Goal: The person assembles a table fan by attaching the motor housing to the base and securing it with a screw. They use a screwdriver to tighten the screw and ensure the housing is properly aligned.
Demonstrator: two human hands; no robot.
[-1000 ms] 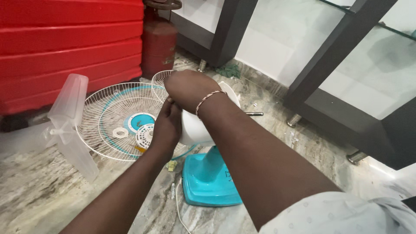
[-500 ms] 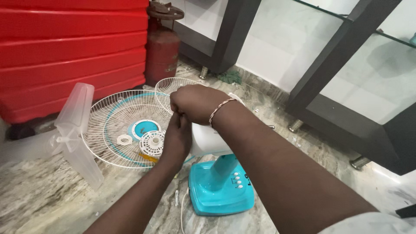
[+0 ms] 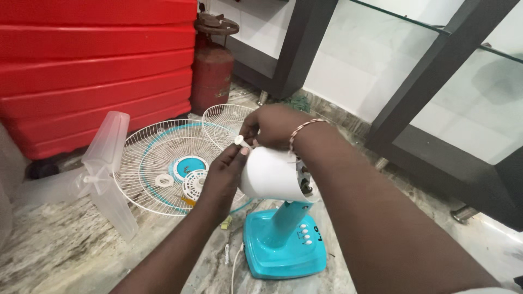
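Observation:
A table fan stands on the floor, with a white motor housing [image 3: 269, 174] on a teal neck and teal base [image 3: 283, 250]. My left hand [image 3: 223, 174] presses against the housing's left end, thumb up by a small white knob [image 3: 238, 140]. My right hand [image 3: 272, 126] reaches over the top of the housing and pinches that knob with its fingertips; a thin bracelet is on that wrist. The front of the motor is hidden behind both hands.
A white wire fan guard [image 3: 163, 163] with a teal centre lies on the floor to the left, a second guard [image 3: 226, 122] behind it. A clear fan blade [image 3: 103, 174] lies further left. A red tank [image 3: 81, 60], a rusty gas cylinder [image 3: 211, 65] and dark glass cabinets [image 3: 436, 87] stand around.
My hands have parted a little and the white motor housing now shows between them. The small white knob has come into sight at my right fingertips. The view has shifted slightly.

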